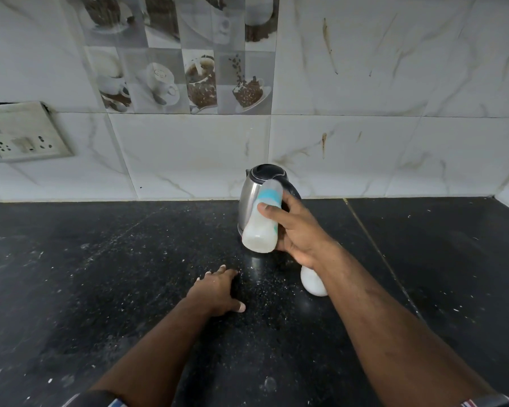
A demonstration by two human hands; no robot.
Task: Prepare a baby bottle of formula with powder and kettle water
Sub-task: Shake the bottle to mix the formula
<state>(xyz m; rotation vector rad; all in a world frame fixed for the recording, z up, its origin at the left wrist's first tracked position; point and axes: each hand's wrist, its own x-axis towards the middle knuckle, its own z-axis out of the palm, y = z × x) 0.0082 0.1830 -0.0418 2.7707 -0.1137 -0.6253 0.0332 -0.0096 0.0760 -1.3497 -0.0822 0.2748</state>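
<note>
My right hand [299,230] grips a baby bottle [260,227] with a teal collar, tilted with its base toward me and white liquid inside. It is held above the counter, in front of a steel kettle [249,198] with a black lid that stands near the wall. My left hand [218,290] rests palm down on the black counter [100,289], fingers spread, holding nothing. A white rounded container [312,282] stands on the counter, partly hidden under my right wrist.
The speckled black stone counter has white specks and smears scattered on it. A tiled marble-look wall [365,127] runs behind the kettle. A wall socket plate [24,133] sits at the left. A seam in the counter [379,254] runs diagonally at the right.
</note>
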